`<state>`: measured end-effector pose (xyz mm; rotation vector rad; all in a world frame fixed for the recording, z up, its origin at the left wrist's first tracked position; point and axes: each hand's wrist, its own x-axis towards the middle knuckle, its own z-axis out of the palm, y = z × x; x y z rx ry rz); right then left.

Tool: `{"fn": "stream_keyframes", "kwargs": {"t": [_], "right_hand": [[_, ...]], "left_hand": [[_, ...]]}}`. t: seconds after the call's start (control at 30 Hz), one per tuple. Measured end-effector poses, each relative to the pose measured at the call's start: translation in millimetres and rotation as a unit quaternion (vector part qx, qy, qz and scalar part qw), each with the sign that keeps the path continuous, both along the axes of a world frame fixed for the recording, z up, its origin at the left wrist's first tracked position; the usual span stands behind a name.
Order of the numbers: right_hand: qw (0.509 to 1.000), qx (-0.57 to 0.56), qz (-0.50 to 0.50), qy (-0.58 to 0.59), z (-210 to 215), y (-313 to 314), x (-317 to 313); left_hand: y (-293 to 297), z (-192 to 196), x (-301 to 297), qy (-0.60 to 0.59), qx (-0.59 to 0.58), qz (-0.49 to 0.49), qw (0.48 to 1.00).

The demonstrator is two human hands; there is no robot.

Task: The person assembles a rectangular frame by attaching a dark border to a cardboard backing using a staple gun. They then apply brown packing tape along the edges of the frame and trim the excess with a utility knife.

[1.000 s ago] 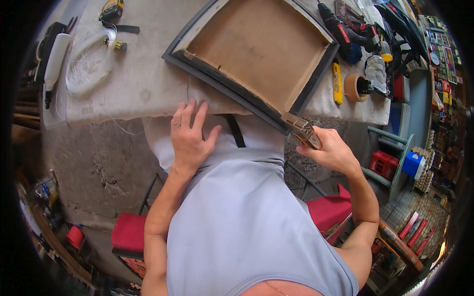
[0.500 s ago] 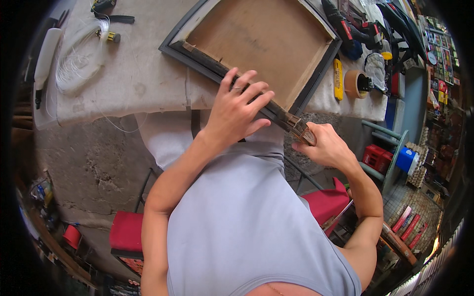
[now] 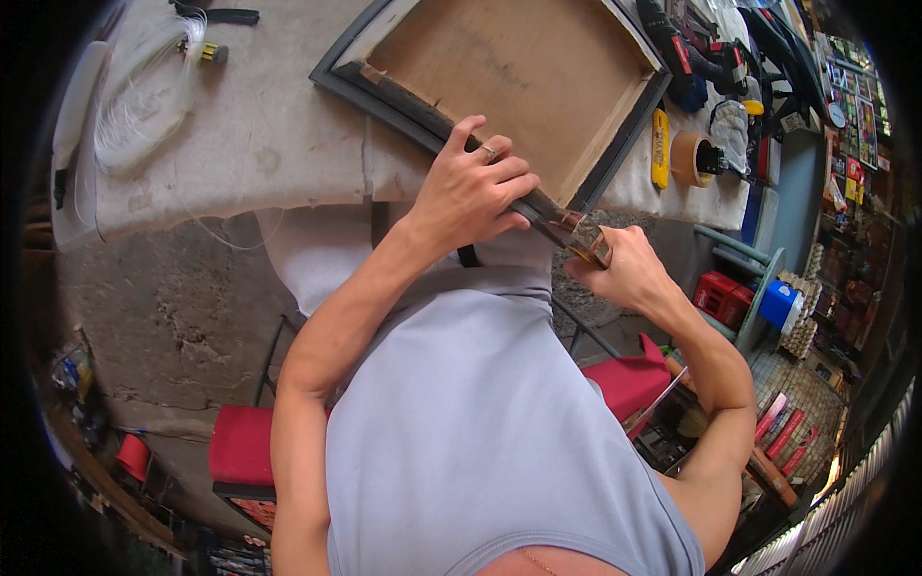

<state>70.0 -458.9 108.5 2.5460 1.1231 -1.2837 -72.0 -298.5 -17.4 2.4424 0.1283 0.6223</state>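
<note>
A square dark-edged frame [image 3: 642, 113] with a brown backing board [image 3: 499, 82] lies aslant on the cloth-covered table, its near corner toward me. My left hand [image 3: 478, 182] bends over a dark strip along its near left side. The fingers are partly spread on top and the thumb is at the near edge. At the near corner, my right hand [image 3: 624, 269] is closed around a brown, block-like tool [image 3: 586, 235] with metal parts. Its exact kind is hard to make out, and the fingers hide part of it. The tool's front end meets the frame's corner.
Left on the table lie a coil of clear line [image 3: 144, 110] and a white tube-like tool [image 3: 77, 115]. To the right are a yellow utility knife [image 3: 660, 149], a tape roll [image 3: 688, 158] and a black power tool [image 3: 667, 43]. A red seat [image 3: 242, 444] stands below left.
My left hand has slid slightly, its fingers curling more and the thumb drawing in toward the strip. My right hand and its tool have shifted only a little. The view has moved slightly.
</note>
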Motion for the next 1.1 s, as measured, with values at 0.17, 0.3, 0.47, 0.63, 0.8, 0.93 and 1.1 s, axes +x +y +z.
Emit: {"fn": "stream_keyframes", "kwargs": {"t": [0.17, 0.3, 0.47, 0.63, 0.8, 0.93, 1.1], "right_hand": [[0.997, 0.038, 0.052, -0.036, 0, -1, 9], [0.995, 0.081, 0.011, 0.053, 21, -14, 7], [0.991, 0.092, 0.003, 0.101, 37, 1, -4], [0.996, 0.044, 0.036, 0.069, 30, 43, -14], [0.998, 0.010, 0.029, 0.061, 23, 78, -15], [0.997, -0.016, 0.049, 0.049, 16, 88, -14], [0.997, -0.028, 0.041, 0.052, 15, 96, -18]], "left_hand": [[1, 3, 0, 0.017, 0.003, 0.000, 1.000], [-4, 11, -11, -0.040, -0.076, 0.073, 0.994], [-1, 20, -20, -0.048, -0.147, 0.051, 0.987], [43, 24, -7, -0.043, -0.139, -0.049, 0.988], [77, 19, -3, -0.008, -0.118, -0.082, 0.990], [80, 14, -4, 0.000, -0.115, -0.091, 0.989], [79, 10, -4, 0.000, -0.123, -0.090, 0.988]]}}
